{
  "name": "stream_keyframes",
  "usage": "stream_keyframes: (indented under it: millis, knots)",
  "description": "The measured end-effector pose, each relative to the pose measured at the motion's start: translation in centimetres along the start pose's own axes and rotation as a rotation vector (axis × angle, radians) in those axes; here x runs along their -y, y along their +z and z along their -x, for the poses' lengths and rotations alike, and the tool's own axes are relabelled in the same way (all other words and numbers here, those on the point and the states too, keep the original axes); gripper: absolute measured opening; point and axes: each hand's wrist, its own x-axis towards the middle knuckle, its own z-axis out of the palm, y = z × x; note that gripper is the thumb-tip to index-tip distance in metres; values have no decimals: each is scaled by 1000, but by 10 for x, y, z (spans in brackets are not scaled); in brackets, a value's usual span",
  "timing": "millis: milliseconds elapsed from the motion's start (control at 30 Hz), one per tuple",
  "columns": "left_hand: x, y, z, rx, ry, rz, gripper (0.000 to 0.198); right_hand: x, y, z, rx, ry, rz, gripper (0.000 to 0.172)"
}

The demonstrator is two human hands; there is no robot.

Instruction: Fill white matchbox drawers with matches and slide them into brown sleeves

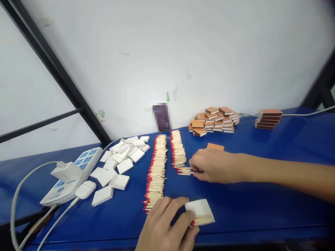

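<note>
My left hand [170,223] is closed on the left end of a white matchbox tray [201,207] near the table's front edge. Several red-tipped matches lie inside along the tray's near side. Farther off, my right hand [209,165] pinches the bare ends of a few matches [185,170] at the near end of a short row of matches [178,150]. To the left runs a longer row of matches [156,170], heads pointing left, its near end partly hidden by my left hand. An orange matchbox sleeve or box [215,146] shows just beyond my right hand.
White trays [125,166] lie heaped on the blue table [235,209]. Orange matchboxes are piled [209,122] by the wall, with a neat stack [269,118] farther right. A power strip [87,153], white charger, earbud case [86,189] and cables occupy the left. A pixelated dark object [162,116] stands behind.
</note>
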Motion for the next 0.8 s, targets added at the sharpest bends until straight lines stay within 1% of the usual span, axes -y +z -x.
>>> stream_keyframes:
  millis: [100, 200, 267, 400, 433, 600, 800]
  knots:
    - [1, 0, 2, 41, -4, 17, 12, -3, 0, 3, 28, -7, -15, 15]
    - [2, 0, 2, 58, -5, 23, 12, -5, 5, 5, 36, 9, -16, 14]
    - [1, -1, 2, 50, -3, 16, 12, -7, 14, 5, -5, 9, -18, 14]
    - [1, -1, 0, 46, -10, 0, 12, -11, 34, 2, -163, -66, -39, 21]
    - [1, -1, 0, 45, -13, 0, 12, -11, 38, 1, -183, -71, -43, 21]
    - [2, 1, 0, 63, -17, 4, 12, -11, 43, 0, -233, -39, -63, 21]
    - [2, 1, 0, 58, -4, 3, 12, -10, 47, 2, -264, -85, -151, 18]
